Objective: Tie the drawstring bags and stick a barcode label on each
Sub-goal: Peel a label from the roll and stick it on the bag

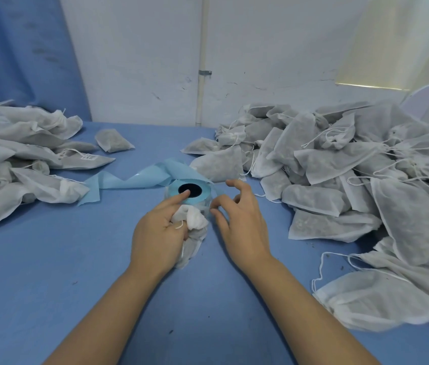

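Note:
A blue roll of labels [195, 197] stands at the middle of the blue table, its used backing strip [129, 180] trailing off to the left. My left hand [159, 233] grips a white drawstring bag [193, 233] against the palm while its index finger rests on the roll's dark core. My right hand [239, 219] is at the roll's right side, thumb and forefinger pinching at the label edge; the label itself is too small to make out.
A big heap of white drawstring bags with loose strings [352, 167] fills the right side of the table. A second pile of bags [23, 154], one showing a barcode label, lies at the left. A lone bag [113, 139] sits near the back wall.

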A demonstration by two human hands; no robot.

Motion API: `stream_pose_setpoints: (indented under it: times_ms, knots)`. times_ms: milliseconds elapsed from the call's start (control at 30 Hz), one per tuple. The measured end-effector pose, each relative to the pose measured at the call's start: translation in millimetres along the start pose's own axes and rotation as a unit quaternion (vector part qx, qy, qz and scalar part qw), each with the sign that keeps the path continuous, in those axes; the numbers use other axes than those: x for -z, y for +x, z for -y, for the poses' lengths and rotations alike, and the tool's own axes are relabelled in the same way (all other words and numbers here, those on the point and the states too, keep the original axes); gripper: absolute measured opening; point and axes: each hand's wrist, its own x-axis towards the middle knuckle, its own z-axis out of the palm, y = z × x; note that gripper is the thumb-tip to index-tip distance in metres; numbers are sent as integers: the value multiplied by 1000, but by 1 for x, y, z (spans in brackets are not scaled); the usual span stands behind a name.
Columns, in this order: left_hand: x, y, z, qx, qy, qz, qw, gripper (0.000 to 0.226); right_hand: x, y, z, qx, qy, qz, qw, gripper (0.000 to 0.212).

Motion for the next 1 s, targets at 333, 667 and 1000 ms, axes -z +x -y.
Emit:
stream_pose_setpoints:
  times_ms: [333,667,1000]
  knots:
    - [-1,-2,1,-84,101,55,990,39,10,3,-11,-103,7,-26,994,11]
    - [-3,2,4,-58,110,56,991,45,4,0,-7,-149,129,-29,980,30]
    - [-5,1,0,-56,161,61,983,53,-5,4,5,-186,168,64,966,42]
